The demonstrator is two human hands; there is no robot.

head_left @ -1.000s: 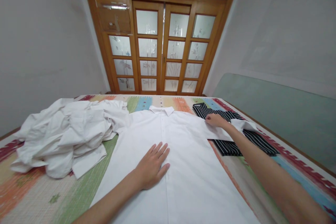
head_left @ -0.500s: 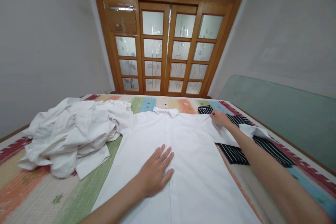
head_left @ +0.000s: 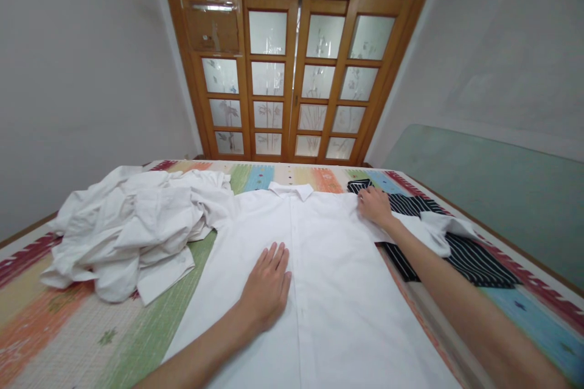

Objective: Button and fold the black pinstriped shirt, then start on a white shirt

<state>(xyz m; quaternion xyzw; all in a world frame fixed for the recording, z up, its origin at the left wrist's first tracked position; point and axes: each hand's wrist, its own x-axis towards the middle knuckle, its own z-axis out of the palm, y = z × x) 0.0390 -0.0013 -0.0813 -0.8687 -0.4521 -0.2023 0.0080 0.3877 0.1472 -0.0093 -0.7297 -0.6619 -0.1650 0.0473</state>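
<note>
A white collared shirt (head_left: 328,267) lies spread front side up, its collar at the far end and its button strip running down the middle. My left hand (head_left: 267,285) rests flat on the shirt's chest, just left of the button strip, with the fingers stretched out. At the right shoulder seam, my right hand (head_left: 375,205) has its bent fingers closed on the cloth; the fingertips are partly hidden. The sleeve on that side runs out under my right forearm, over a black-and-white striped cloth (head_left: 483,260).
A crumpled heap of white clothes (head_left: 123,228) lies to the left, against the shirt's left sleeve. Beneath everything is a bed with a colourful striped cover (head_left: 150,328). A pale green headboard-like panel (head_left: 493,188) borders the right side. Wooden glass-paned doors (head_left: 294,73) stand beyond.
My right hand has moved left from the sleeve to the shoulder seam. My left hand has slid slightly left, and its fingers and thumb have drawn closer together. The view has shifted slightly.
</note>
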